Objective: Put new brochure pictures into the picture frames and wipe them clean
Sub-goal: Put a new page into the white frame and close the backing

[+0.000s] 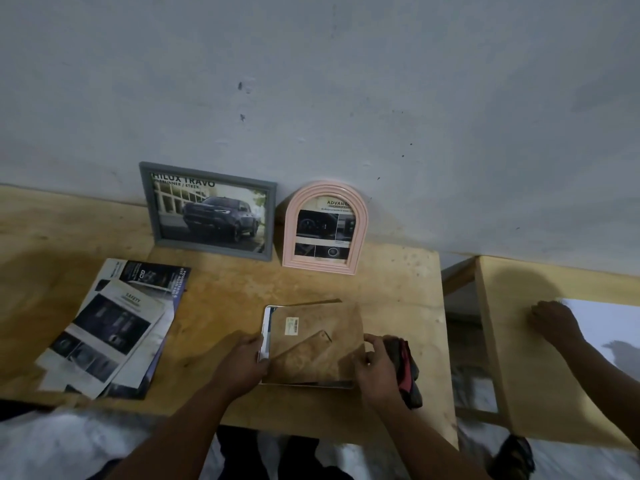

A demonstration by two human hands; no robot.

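Note:
A picture frame lies face down on the wooden table (225,296), its brown backing board (315,344) with a folded stand and a barcode sticker facing up. A brochure picture's white edge (266,327) shows at the frame's left side. My left hand (242,362) grips the frame's left edge. My right hand (375,368) holds the right edge, fingers curled over the backing. A dark red-and-black cloth (407,372) lies just right of that hand. A grey frame (209,209) with a truck picture and a pink arched frame (325,228) lean against the wall.
Several loose brochure pages (110,327) lie stacked at the table's left front. A second wooden table (519,341) stands to the right across a gap, and another person's hand (554,320) rests on it. A shoe (516,455) shows on the floor below.

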